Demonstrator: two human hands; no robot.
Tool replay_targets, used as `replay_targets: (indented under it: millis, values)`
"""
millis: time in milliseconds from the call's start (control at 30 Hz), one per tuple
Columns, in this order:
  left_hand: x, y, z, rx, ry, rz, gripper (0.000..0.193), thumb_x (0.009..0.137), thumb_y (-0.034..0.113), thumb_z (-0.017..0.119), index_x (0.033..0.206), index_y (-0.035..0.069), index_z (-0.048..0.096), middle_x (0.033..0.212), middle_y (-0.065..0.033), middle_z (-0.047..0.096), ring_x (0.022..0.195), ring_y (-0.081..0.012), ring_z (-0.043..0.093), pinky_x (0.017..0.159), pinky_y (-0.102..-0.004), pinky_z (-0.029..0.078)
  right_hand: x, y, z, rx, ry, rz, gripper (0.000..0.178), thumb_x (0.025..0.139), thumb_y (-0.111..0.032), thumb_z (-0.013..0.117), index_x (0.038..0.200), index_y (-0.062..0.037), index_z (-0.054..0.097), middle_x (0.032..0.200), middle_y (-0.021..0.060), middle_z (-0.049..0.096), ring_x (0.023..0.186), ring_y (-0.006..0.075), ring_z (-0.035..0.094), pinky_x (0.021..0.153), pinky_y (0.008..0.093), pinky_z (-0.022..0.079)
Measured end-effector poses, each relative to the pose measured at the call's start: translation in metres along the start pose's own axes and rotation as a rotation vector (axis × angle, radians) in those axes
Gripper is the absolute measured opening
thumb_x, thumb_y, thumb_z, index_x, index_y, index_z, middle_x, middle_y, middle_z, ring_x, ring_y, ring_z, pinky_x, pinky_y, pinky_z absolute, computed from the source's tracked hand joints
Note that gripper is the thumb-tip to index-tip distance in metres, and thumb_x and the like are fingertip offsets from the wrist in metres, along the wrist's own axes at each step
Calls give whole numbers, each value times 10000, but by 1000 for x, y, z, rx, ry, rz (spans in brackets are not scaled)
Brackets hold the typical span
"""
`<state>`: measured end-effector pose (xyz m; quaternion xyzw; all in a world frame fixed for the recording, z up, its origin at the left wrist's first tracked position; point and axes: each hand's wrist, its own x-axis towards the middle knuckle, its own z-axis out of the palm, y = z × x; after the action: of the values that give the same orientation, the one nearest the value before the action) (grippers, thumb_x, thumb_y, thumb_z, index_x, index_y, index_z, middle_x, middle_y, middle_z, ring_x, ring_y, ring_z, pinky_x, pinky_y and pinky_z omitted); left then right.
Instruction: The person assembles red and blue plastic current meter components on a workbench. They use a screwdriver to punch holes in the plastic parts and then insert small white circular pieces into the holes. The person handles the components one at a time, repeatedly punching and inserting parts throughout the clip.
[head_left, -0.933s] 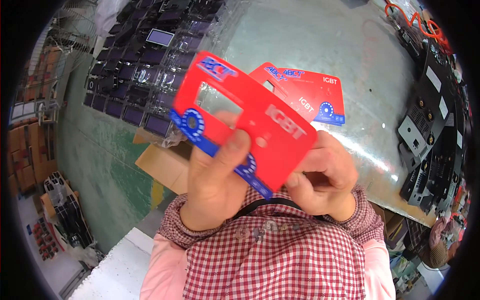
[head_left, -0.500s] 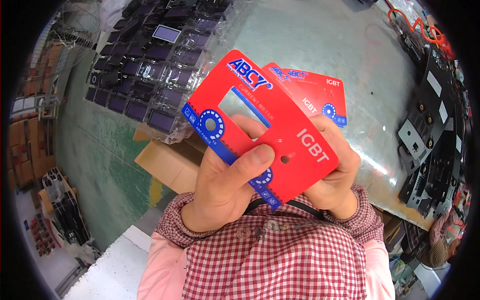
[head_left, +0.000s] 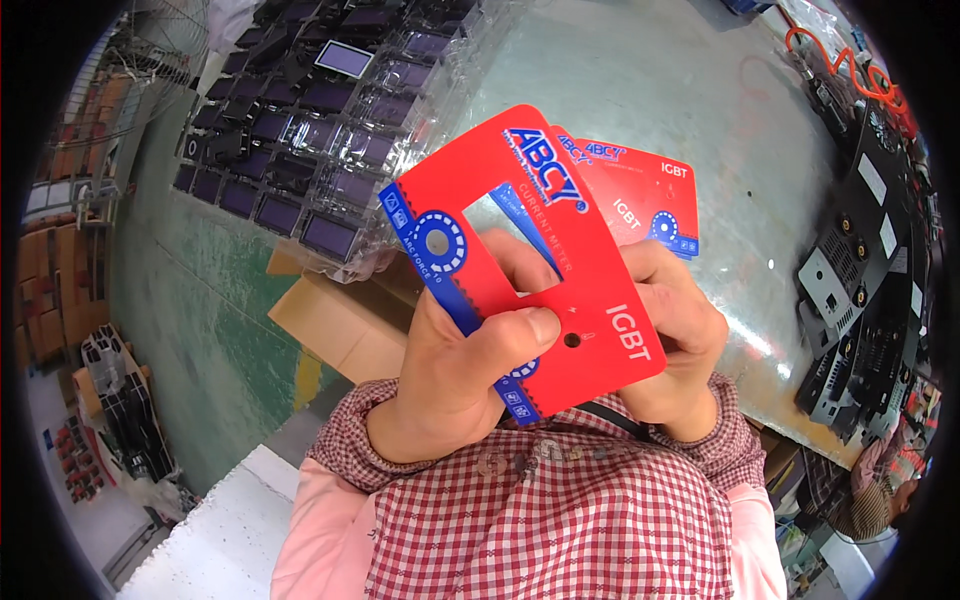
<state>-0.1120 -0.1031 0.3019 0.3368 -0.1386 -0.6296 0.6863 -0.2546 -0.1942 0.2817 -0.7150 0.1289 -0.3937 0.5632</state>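
Observation:
A red, thin faceplate with a blue border, a rectangular window and round holes is held up tilted before me. My left hand pinches it, the thumb pressed on its front and a finger showing behind the window. At its right edge my right hand has bent fingers against the plate; the fingertips are hidden behind it. Beyond them, more red-and-blue faceplates lie overlapped on the metal tabletop, partly covered by the held one.
Clear plastic trays of dark display modules sit at the left, one light-framed module on top. Black metal panels line the right side near an orange coiled cord. Below the table edge is an open cardboard box.
The held faceplate has turned clockwise and shifted slightly right, with both hands still at it. More of a blue strip shows through its window.

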Motion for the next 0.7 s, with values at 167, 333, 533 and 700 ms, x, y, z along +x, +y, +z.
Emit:
replay_targets:
  millis: [167,333,533,700]
  values:
    - [-2,0,-9,325,25,116,138,820,32,594,945,13,538,873,-32,581,769,-82,554,705,-245,459,6,-14,-9,399,-10,312,221,841,-41,599,1028,71,636,1050,163,606,979,216,592,854,315,461]
    - [-2,-2,-2,533,20,312,116,843,23,569,956,-1,554,851,-34,571,757,-93,530,678,-249,434,6,-20,-2,381,45,445,201,828,-49,634,1006,43,626,1014,83,621,947,136,587,821,281,466]
    - [2,4,-6,796,-104,470,99,856,14,552,946,-13,584,870,-68,578,768,-127,538,675,-274,432,7,-24,9,256,139,472,221,770,31,681,985,16,633,884,18,637,799,57,583,688,217,472]
    - [3,-2,-10,872,-119,593,99,864,21,566,943,-25,602,896,-111,594,798,-182,578,685,-303,453,7,-24,11,247,158,498,189,771,24,654,957,9,623,870,11,637,785,48,574,682,207,467]
